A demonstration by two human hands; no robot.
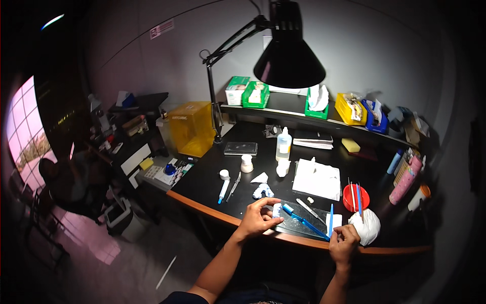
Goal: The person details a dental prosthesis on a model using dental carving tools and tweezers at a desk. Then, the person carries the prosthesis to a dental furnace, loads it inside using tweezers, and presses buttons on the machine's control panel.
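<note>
My left hand (257, 220) pinches a small white and blue piece (276, 210), which looks like a dental cast, between thumb and fingers above the table's front edge. My right hand (345, 242) is closed on the handle end of a blue toothbrush (306, 222). The brush slants up to the left, with its bristle head close beside the white piece; whether they touch I cannot tell. Beneath lies a dark glossy slab (298, 230) with a thin pale tool (310, 210) across it. Another white and blue cast-like piece (263, 191) lies just beyond my left hand.
A red bowl (349, 205) with slim tools stands beyond my right hand, beside a rounded white bundle (368, 228). Farther back are white paper (318, 182), a clear bottle (284, 144) and a small jar (246, 163). A black lamp (289, 63) hangs over the table.
</note>
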